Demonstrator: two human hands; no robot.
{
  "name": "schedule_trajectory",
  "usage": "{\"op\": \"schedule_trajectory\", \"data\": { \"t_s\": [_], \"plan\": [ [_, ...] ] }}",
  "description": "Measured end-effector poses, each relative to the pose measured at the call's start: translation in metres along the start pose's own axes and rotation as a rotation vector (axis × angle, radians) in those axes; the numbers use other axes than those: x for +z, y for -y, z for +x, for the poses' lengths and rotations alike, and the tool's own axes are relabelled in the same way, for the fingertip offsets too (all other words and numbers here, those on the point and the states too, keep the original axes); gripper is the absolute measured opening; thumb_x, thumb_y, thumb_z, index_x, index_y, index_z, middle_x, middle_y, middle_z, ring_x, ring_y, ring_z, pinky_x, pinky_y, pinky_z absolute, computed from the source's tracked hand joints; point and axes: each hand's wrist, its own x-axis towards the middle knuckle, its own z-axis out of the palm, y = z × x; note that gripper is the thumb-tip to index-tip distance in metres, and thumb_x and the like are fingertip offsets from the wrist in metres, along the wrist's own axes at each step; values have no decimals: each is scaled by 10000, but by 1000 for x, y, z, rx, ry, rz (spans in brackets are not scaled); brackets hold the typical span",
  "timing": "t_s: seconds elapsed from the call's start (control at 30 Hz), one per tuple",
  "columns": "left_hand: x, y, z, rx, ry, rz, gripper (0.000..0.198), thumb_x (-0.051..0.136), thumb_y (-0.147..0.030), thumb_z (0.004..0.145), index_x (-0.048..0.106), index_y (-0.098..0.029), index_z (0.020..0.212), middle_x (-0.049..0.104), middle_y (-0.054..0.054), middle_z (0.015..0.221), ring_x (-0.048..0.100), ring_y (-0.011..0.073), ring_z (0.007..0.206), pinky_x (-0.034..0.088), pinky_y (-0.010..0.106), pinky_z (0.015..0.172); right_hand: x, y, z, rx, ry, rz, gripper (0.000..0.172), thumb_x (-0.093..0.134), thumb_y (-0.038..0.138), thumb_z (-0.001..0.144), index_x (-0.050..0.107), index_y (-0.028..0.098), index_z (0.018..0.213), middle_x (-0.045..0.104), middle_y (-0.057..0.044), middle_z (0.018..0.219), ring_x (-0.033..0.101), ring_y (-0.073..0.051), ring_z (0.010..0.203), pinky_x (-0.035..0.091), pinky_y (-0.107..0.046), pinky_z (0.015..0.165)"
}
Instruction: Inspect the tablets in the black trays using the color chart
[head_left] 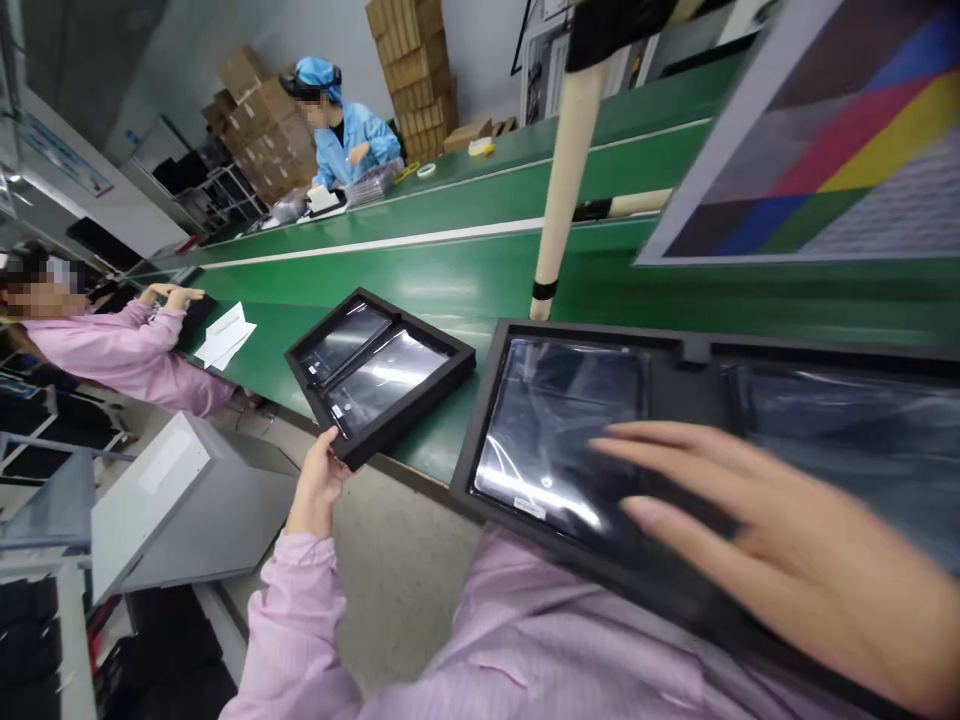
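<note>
My left hand (pixel 319 482) grips the near corner of a black foam tray (pixel 450 362) that lies on the green conveyor belt (pixel 465 280); the tray holds two dark screens wrapped in glossy film. My right hand (pixel 780 545) lies with fingers stretched out flat over a second, closer black tray (pixel 679 345), its fingertips resting on the tablet screen (pixel 555 420) in the left pocket. Both arms wear pink sleeves.
A cream pole (pixel 564 170) rises from the belt behind the trays. A colour test chart (pixel 840 140) hangs at the upper right. A person in pink (pixel 112 345) works at the left beside white papers (pixel 225 333). A person in blue (pixel 349 140) sits far back near stacked cartons (pixel 416 70).
</note>
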Motion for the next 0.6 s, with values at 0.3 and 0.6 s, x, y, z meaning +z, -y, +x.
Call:
{"op": "schedule_trajectory", "data": {
  "t_s": [0.3, 0.6],
  "plan": [
    [47, 5, -129, -51, 248, -359, 222, 541, -255, 911, 685, -202, 1071, 779, 61, 934, 743, 191, 744, 593, 272, 600, 104, 104, 60, 385, -17, 1131, 1209, 706, 518, 747, -116, 227, 1583, 295, -159, 1546, 534, -243, 1252, 463, -439, 1075],
    [10, 43, -36, -15, -26, -422, 490, 389, -497, 937, 694, -187, 1162, 771, 56, 898, 718, 227, 932, 544, 362, 899, 69, 83, 24, 365, -232, 966, 1166, 705, 278, 684, -9, 194, 1602, 380, -119, 1504, 445, -238, 1346, 358, -421, 1183]
  ]
}}
